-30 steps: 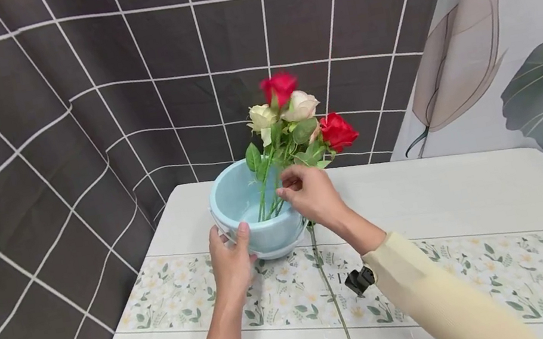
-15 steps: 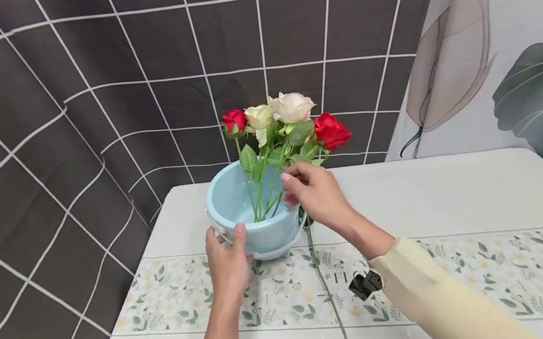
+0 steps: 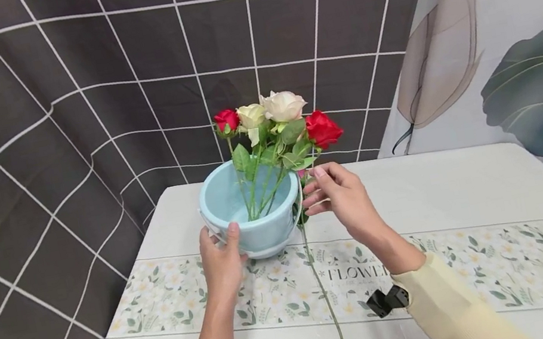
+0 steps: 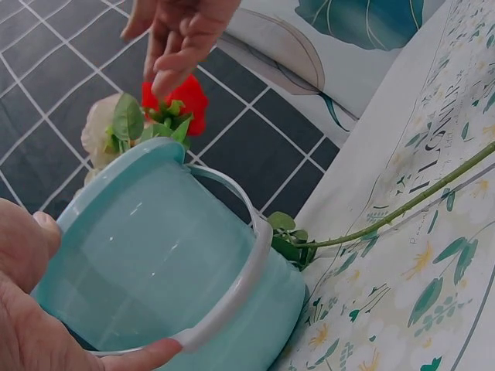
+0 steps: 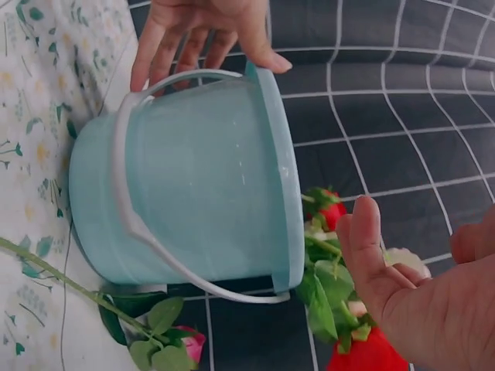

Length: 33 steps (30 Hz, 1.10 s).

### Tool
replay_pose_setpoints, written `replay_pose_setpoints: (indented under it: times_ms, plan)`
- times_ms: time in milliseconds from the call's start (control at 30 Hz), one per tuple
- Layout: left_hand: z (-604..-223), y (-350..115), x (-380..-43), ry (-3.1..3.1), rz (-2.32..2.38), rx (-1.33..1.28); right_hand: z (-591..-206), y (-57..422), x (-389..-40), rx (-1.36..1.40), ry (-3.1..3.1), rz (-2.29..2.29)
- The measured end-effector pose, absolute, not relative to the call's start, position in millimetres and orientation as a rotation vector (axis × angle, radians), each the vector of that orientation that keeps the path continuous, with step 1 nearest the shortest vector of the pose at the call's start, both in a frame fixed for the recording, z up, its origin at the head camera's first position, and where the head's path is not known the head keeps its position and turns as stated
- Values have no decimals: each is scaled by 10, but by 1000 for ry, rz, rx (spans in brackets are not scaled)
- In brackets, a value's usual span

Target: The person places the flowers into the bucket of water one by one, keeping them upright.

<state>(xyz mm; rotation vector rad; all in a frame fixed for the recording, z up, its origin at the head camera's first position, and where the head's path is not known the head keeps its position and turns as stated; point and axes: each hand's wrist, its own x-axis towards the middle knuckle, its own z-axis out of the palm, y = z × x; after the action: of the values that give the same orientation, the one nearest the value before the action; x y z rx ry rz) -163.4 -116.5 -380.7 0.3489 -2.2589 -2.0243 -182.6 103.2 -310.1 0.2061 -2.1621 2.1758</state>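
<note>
A light blue bucket [image 3: 264, 236] with a white handle [image 5: 120, 166] stands upright on the table. My left hand [image 3: 222, 263] holds its left side, the thumb at the rim and the fingers against the outside wall. Inside lean several roses: a small red rose [image 3: 226, 120], a cream rose [image 3: 252, 116], a pale pink rose [image 3: 284, 106] and a larger red rose [image 3: 323, 129]. My right hand [image 3: 346, 198] is just right of the rim, fingers loosely bent and holding nothing. A pink rose [image 5: 191, 342] lies beside the bucket, its stem [image 3: 327, 299] pointing toward me.
The white table [image 3: 416, 186] carries a printed floral band [image 3: 470, 274] across it. Dark tiled cloth [image 3: 130, 49] hangs behind and at the left. A pale curtain with leaf prints [image 3: 538, 104] hangs at the right.
The small red rose has come down to the left side of the bunch, its stem in the bucket. My right hand has let go and drawn back rightward. The left hand stays on the bucket.
</note>
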Motion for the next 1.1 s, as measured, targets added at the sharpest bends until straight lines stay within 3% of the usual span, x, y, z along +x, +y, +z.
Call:
replay_pose_setpoints:
  times_ms: [567, 1100]
  plan:
    - [-3784, -1165, -1609, -2289, -2029, 350, -3241, 1420, -1549, 40, -2102, 2251]
    - [-3786, -1170, -1622, -2290, -2029, 336, -3509, 1488, -1453, -151, -2279, 2214]
